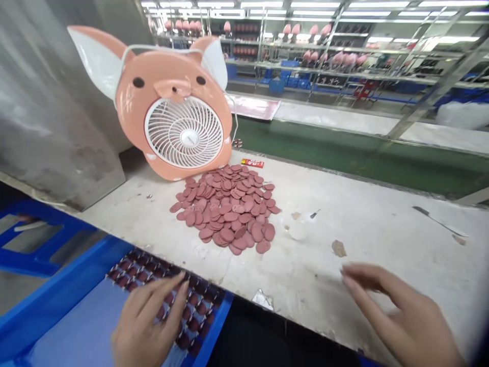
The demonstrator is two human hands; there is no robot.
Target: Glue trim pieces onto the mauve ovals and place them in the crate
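Note:
My left hand [151,321] lies with fingers spread on a grid tray of dark red discs [198,300] that sits in a blue bin [57,300] below the table's front edge. It grips nothing. My right hand [397,313] hovers flat over the white table [362,239] near the front edge, fingers stretched out and a little blurred, empty. A heap of dark pink oval discs [227,209] lies on the table beyond both hands. Behind the heap leans a pink pig-shaped fan [175,107] with white ears and a white grille.
A small red packet [252,163] lies by the fan. A knife-like blade [439,220] rests at the table's right. Scraps of paper [338,248] dot the surface. A green conveyor belt [344,148] runs behind, with shelving racks of pink parts beyond. A grey wall stands at left.

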